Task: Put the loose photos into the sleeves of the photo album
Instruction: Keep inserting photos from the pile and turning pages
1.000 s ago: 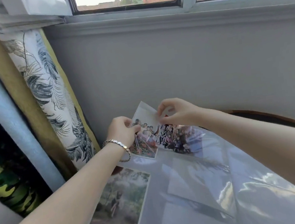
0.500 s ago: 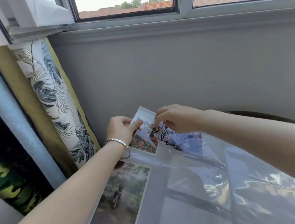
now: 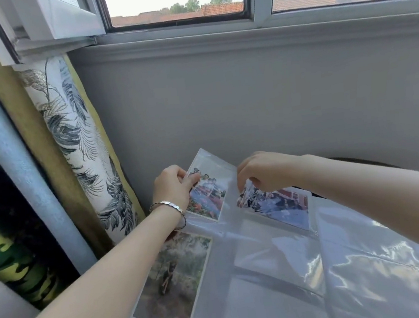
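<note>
Pinching, with curled fingers of the left hand (image 3: 173,188), the group photo (image 3: 209,196) in the sleeve (image 3: 228,177) at 11 o'clock of the album page (image 3: 270,278). Pinching, with bunched fingertips of the right hand (image 3: 267,173), the second photo (image 3: 280,204) by its corner, 3 o'clock of the first

Three photos (image 3: 209,196) in clear album sleeves (image 3: 274,264)

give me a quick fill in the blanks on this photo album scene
The bracelet is on the ___ wrist.
The left hand pinches a group ___ at the sleeve that the right hand holds.
Rooftops show through the ___ above the grey wall.
Missing: left; photo; window.
</note>
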Motion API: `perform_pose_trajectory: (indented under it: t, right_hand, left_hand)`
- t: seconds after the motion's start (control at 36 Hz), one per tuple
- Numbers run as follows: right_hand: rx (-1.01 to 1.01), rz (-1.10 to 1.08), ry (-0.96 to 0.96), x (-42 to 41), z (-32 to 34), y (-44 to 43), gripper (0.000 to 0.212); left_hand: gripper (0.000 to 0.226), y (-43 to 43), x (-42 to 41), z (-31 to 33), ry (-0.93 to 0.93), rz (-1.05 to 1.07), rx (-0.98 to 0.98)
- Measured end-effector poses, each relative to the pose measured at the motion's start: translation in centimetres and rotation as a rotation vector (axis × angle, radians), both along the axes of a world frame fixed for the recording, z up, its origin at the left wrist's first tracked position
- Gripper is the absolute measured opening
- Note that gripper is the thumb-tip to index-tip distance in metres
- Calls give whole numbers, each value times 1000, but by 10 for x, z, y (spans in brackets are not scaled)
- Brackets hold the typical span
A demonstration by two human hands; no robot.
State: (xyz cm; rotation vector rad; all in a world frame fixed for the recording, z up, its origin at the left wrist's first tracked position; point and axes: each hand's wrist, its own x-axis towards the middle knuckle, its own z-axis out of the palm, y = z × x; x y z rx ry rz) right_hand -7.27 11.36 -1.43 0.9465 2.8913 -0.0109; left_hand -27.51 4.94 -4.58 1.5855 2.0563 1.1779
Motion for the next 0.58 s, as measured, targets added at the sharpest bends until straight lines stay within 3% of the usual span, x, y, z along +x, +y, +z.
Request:
perform_pose_trajectory:
  t: [0.5,0.58]
  right_hand:
    - [-41,40,17,2,-9,-7,51]
    - [-37,57,6,0,-10,-9,40]
  left_hand:
    - [30,1,0,-13,-13,19,-12]
    - [29,3,-2,-14,-16,22,-9]
